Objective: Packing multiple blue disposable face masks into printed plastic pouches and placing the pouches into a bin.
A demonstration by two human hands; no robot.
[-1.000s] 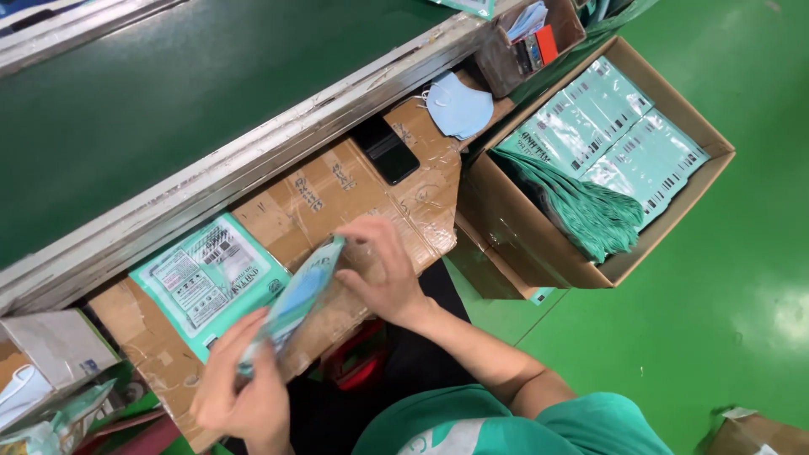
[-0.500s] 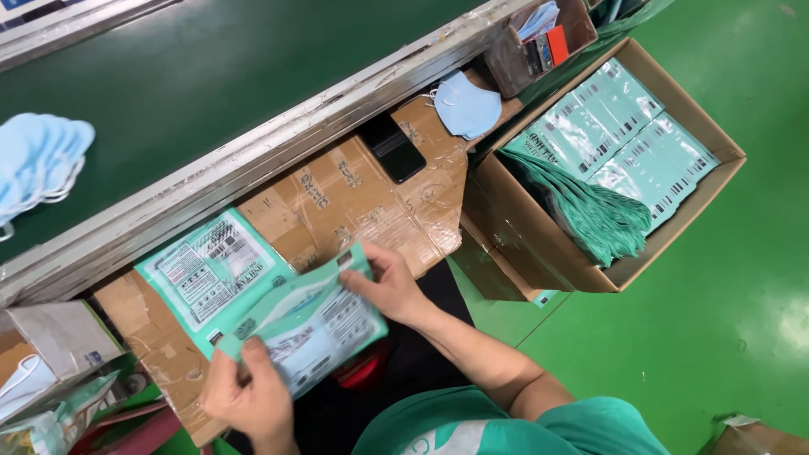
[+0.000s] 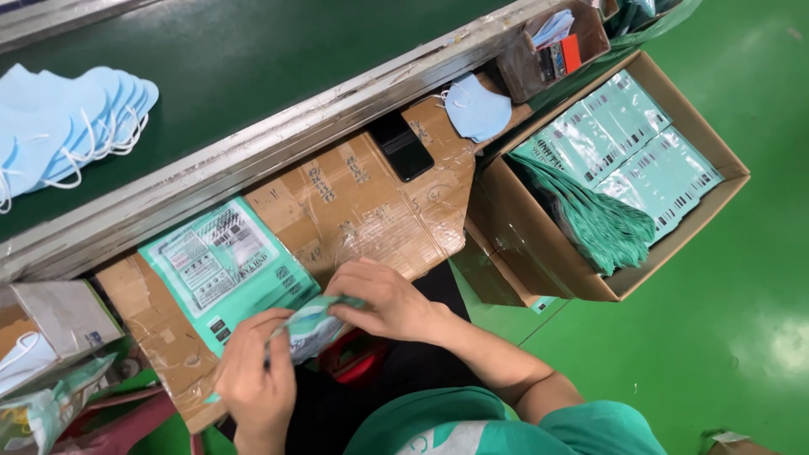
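I hold a teal plastic pouch (image 3: 316,324) between both my hands, just over the near edge of the cardboard-covered table (image 3: 362,211), at about six o'clock in my view. The pouch looks thin, light and floppy, with a slick film surface. I judge it will bend and slide easily, so its edges are the best places to grip. My left hand (image 3: 257,379) pinches its lower left end, fingers closed around the film. My right hand (image 3: 383,299) pinches the upper right edge, thumb and fingers pressed together, wrist bent inward, and its forearm runs back toward five o'clock. A flat stack of the same pouches (image 3: 223,265) lies on the table at ten o'clock from my hands. An open cardboard box (image 3: 539,244) of more pouches sits at two o'clock. Blue face masks (image 3: 67,126) rest on the green belt at eleven o'clock.
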